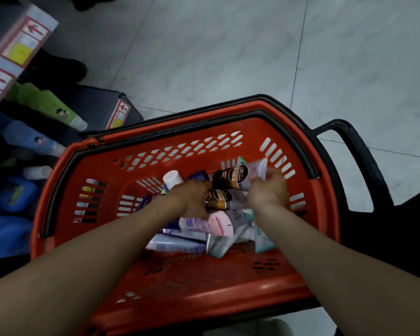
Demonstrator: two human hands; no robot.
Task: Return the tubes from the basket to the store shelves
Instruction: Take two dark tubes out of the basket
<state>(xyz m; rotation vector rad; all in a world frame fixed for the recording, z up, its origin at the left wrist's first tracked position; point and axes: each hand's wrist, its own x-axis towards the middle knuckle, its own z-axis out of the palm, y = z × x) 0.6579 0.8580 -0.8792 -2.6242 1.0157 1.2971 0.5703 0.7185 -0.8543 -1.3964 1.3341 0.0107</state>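
In the basket [180, 132], the left hand [192, 197] curls its fingers round the lower brown tube [217, 200] at 3 o'clock. The upper brown tube [230, 177] lies at 10 o'clock of the blurred right hand [269, 190], whose grip I cannot tell.

Head view, steeply down, close over basket [180, 141]
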